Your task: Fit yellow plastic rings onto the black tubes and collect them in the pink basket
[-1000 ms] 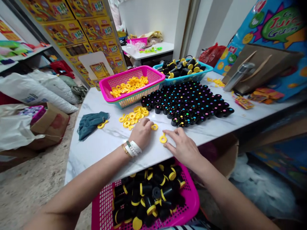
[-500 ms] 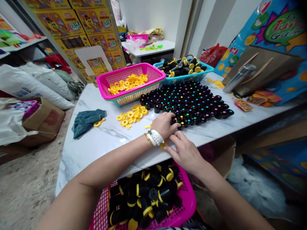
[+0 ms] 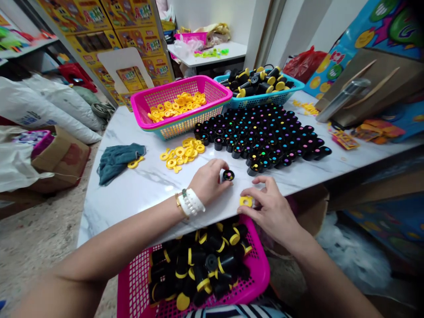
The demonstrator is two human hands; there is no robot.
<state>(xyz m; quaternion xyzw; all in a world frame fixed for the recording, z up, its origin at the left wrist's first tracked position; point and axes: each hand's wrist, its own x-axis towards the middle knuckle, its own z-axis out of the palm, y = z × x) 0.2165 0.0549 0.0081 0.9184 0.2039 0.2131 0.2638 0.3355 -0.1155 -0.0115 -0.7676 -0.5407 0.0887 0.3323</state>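
Note:
My left hand (image 3: 212, 177) pinches a small black cup (image 3: 228, 175) with coloured bits inside, just above the marbled table. Between the thumb and fingers of my right hand (image 3: 270, 205) is a yellow plastic ring (image 3: 245, 201), close to the table's front edge. Beyond both hands stands a dense block of similar black cups (image 3: 265, 132), upright, with coloured dots showing in them. A loose pile of yellow ring pieces (image 3: 183, 153) lies left of the block. Below the table edge, a pink basket (image 3: 261, 269) holds many black cups with yellow lids.
A pink basket (image 3: 139, 112) of yellow rings sits at the back, beside a blue basket (image 3: 245, 102) of black and yellow pieces. A teal cloth (image 3: 117, 163) lies at left. On the right are a metal flask (image 3: 344, 99) and a paper bag (image 3: 367, 79).
My left hand has drawn back left from the block with a black cup in its fingers. My right hand has moved slightly right, lifting the yellow ring into clear view.

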